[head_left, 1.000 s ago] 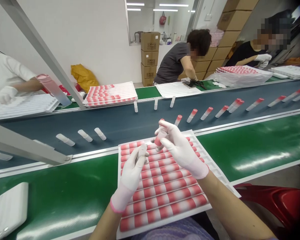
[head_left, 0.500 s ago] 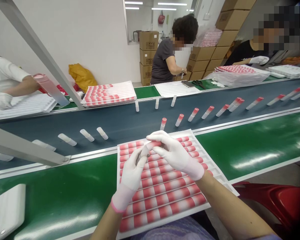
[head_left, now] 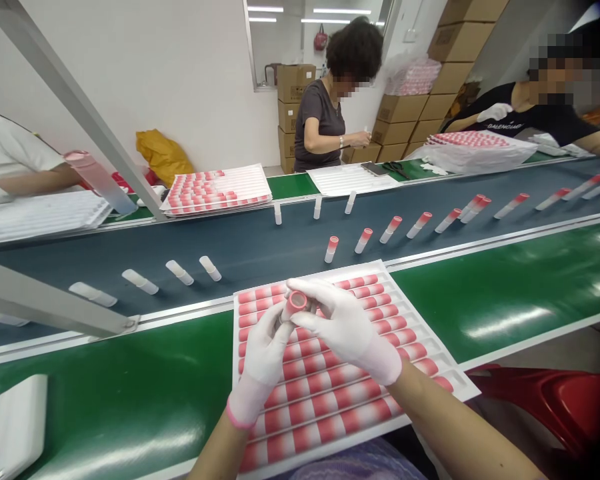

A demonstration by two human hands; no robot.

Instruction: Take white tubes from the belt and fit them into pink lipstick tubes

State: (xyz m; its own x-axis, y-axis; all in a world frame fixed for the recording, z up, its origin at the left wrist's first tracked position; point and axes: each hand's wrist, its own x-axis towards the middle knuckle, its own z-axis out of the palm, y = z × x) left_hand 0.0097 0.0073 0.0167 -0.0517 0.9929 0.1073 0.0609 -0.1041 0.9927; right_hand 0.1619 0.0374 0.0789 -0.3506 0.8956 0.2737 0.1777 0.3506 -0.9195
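Observation:
My left hand (head_left: 264, 360) and my right hand (head_left: 343, 327), both in white gloves, meet above a white tray (head_left: 447, 370) filled with rows of red-and-white tube caps. Between the fingertips of both hands is one tube with a red cap (head_left: 296, 303), its round end turned toward me. My left fingers hold its lower part, my right fingers grip the cap end. The tray lies on the green table edge (head_left: 130, 400) in front of me.
A dark conveyor belt (head_left: 260, 243) carries white tubes (head_left: 210, 268) at left and red-capped tubes (head_left: 363, 240) at right. Across it, three people work beside trays (head_left: 215, 190) and stacked cardboard boxes (head_left: 294, 113). A metal frame bar (head_left: 50, 293) crosses at left. A white tray stack (head_left: 10, 427) sits lower left.
My hands have come together and lowered toward the tray, joining the cap and tube into one piece. The belt's tubes have shifted slightly right. The person opposite has stood upright.

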